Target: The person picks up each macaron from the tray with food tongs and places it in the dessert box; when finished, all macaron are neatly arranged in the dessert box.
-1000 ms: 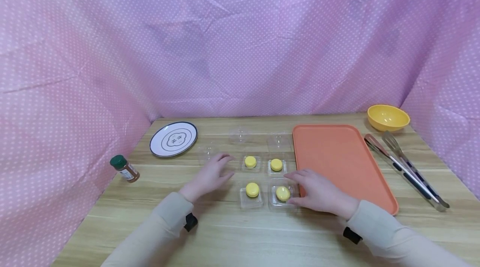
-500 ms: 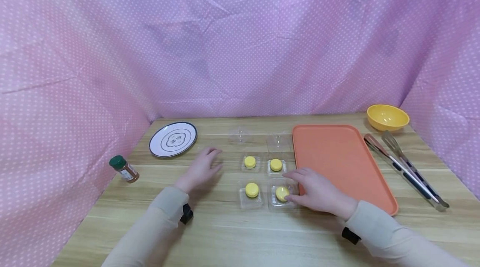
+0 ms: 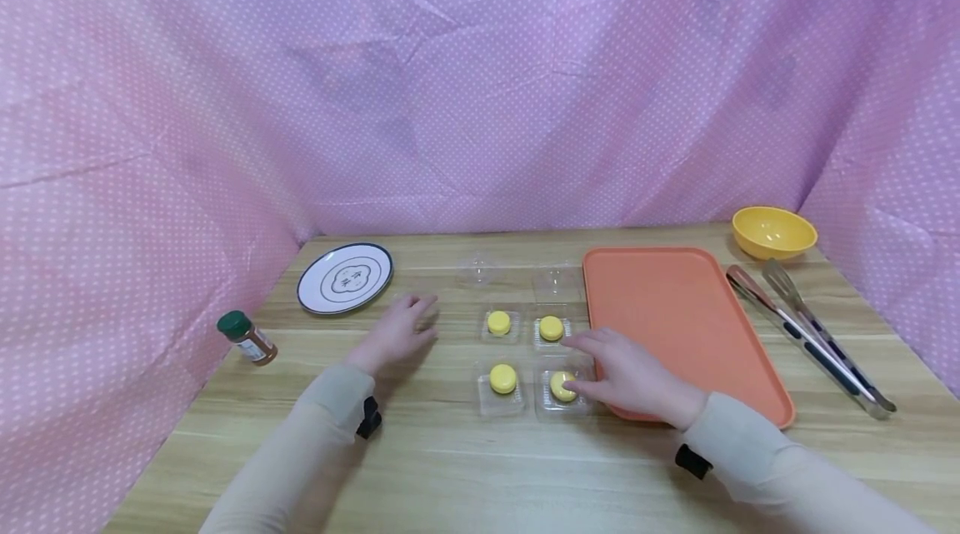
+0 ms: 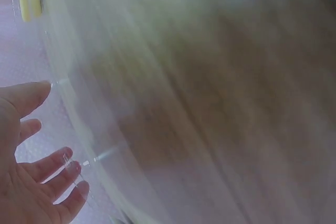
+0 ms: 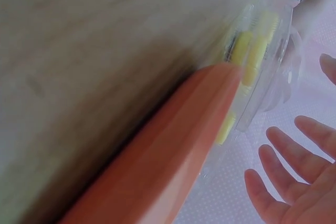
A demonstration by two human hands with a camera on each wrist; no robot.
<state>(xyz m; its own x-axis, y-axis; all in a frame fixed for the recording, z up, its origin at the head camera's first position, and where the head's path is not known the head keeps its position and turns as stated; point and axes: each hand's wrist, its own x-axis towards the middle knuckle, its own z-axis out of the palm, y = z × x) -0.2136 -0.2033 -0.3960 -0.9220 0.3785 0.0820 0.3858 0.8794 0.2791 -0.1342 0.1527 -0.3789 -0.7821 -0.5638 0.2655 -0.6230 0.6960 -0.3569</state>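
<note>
Several yellow macarons sit in clear plastic trays in the head view, among them a front-left macaron (image 3: 503, 379) and a back-left macaron (image 3: 498, 323). My right hand (image 3: 626, 376) is over the near right tray, its thumb overlapping the front-right macaron (image 3: 562, 386); in the right wrist view its fingers are spread apart. To the left of the trays, my left hand (image 3: 397, 334) is low over the table, fingers loosely bent. A clear plastic lid (image 4: 79, 174) shows at its fingertips in the left wrist view; in the head view the hand covers that lid.
Two clear lids lie behind the trays, a left lid (image 3: 480, 269) and a right lid (image 3: 556, 280). An orange tray (image 3: 675, 309) is right of them, then metal tongs (image 3: 817, 342) and a yellow bowl (image 3: 775, 233). At left are a plate (image 3: 318, 284) and a spice jar (image 3: 247, 337).
My left hand has moved left, away from the macaron trays and over the clear lid at the left. My right hand has shifted only slightly left, over the front-right macaron.
</note>
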